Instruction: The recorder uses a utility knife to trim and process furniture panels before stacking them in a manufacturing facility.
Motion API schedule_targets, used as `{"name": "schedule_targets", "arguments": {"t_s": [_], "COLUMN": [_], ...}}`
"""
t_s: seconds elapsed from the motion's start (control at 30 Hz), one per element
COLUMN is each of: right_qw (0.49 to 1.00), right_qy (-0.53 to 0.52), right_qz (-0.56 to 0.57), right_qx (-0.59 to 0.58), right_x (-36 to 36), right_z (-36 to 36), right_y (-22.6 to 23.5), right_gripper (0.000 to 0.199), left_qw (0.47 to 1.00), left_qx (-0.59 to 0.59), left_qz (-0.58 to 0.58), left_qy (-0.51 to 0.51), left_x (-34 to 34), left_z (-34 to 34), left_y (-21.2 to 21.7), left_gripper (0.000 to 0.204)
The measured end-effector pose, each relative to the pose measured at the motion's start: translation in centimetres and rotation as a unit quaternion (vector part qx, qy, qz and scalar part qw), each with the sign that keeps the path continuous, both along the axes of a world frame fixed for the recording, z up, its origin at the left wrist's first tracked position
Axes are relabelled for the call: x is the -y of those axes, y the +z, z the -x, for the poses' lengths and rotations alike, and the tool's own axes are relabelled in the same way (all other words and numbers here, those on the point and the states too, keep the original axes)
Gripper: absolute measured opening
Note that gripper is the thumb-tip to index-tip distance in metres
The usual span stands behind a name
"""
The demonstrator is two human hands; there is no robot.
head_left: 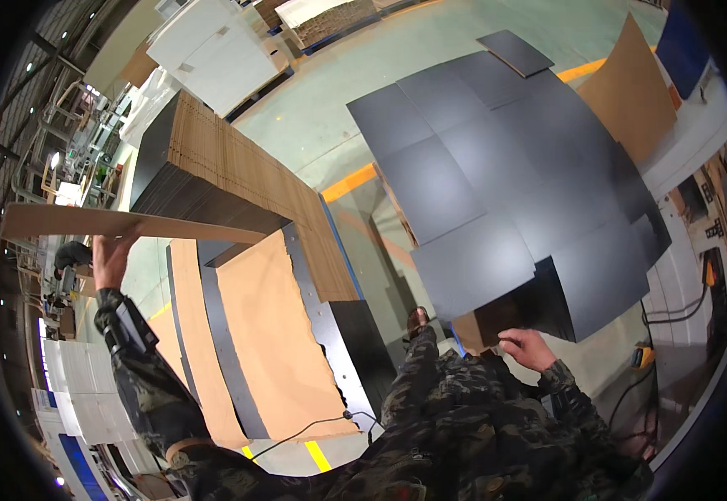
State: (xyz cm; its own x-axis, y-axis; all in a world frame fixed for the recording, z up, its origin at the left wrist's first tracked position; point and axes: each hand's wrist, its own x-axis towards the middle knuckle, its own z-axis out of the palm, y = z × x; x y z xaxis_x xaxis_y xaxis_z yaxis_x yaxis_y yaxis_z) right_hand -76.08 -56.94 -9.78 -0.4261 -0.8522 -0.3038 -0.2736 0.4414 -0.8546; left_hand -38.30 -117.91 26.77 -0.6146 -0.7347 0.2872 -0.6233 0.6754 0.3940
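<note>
The person stands between two stacks of flat cardboard. The left hand [111, 260] is raised out to the side, fingers closed on the near end of a brown sheet [130, 222] that is lifted clear and seen nearly edge-on, running away from the hand toward the tall stack [238, 179]. That stack, brown on its cut edges and black on its face, sits just beyond and to the right of that hand.

The right hand [529, 348] is low and close to the body, its fingers curled at the lower edge of a large black sheet [497, 175] with flaps, which spreads up and away from the hand over a lower pile. I cannot tell whether this hand really grips the edge or only rests on it. A small brown patch shows just left of the fingers, under the black sheet.

Below the left hand, on the floor, lie more brown sheets [276, 334] with black strips between them, and a thin cable [313, 426] crosses their near edge.

As for progress, I judge the work to be somewhere in the middle: one sheet is in the air, one black sheet lies spread out at the right hand, and the tall stack beyond the left hand looks thick, so plenty remains to handle. How many sheets are already done cannot be read from here.
</note>
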Motion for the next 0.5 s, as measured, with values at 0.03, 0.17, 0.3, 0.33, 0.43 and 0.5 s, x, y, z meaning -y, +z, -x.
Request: {"name": "schedule_targets", "arguments": {"t_s": [0.03,0.17,0.3,0.33,0.43,0.5], "right_qw": [0.998,0.997,0.995,0.995,0.993,0.992], "right_qy": [0.004,0.017,0.03,0.033,0.053,0.057], "right_qz": [-0.049,-0.072,-0.098,-0.098,-0.102,-0.115], "right_qx": [0.025,0.015,0.014,0.013,-0.007,0.005], "right_x": [1.3,5.6,8.9,9.5,10.8,12.6], "right_z": [-0.3,-1.3,-2.0,-2.1,-2.6,-2.3], "right_y": [0.7,1.0,1.9,2.1,2.6,3.7], "right_gripper": [0.028,0.033,0.034,0.034,0.036,0.035], "left_qw": [0.999,0.995,0.99,0.989,0.99,0.989], "left_qx": [-0.005,0.021,0.038,0.037,-0.004,0.034], "left_qz": [-0.017,-0.043,-0.077,-0.077,-0.105,-0.094], "left_qy": [0.026,0.089,0.114,0.117,0.091,0.112], "left_x": [1.4,7.4,10.7,12.1,15.5,16.4], "left_z": [0.9,1.7,2.4,1.7,0.5,0.6], "left_y": [-0.9,-4.0,-4.8,-5.5,-7.5,-7.4], "left_gripper": [0.028,0.036,0.037,0.037,0.038,0.04]}}
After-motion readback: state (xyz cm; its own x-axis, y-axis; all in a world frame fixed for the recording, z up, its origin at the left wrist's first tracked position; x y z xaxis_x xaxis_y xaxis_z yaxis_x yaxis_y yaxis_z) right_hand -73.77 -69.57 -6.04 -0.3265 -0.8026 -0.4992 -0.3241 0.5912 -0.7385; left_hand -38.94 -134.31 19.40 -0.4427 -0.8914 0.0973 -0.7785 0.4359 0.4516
